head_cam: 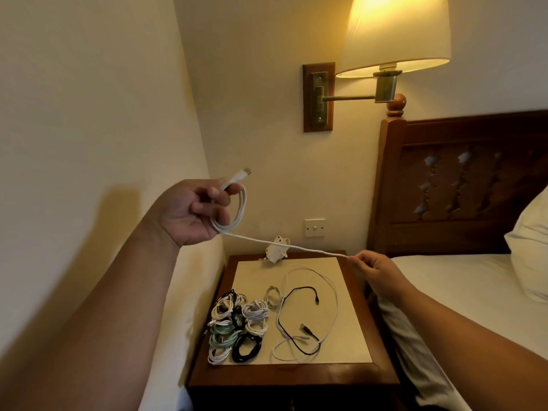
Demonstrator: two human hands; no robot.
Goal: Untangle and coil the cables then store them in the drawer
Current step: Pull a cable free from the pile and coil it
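Note:
My left hand (194,212) is raised above the nightstand (382,373) and grips a partly coiled white cable (241,207), its USB plug sticking up past my fingers. The cable's free length runs taut down to the right, where my right hand (375,269) pinches it over the nightstand's right edge. On the nightstand's left side lies a pile of several coiled cables (235,329), white, green and black. Beside it a loose black cable (292,315) and a loose white cable (326,292) lie spread and overlapping. The drawer is not in view.
A white charger plug (275,250) sits at the nightstand's back edge below a wall switch (315,227). A lit wall lamp (394,37) hangs above. The bed with white sheets (462,292), a pillow and a wooden headboard (462,179) is on the right; a wall is close on the left.

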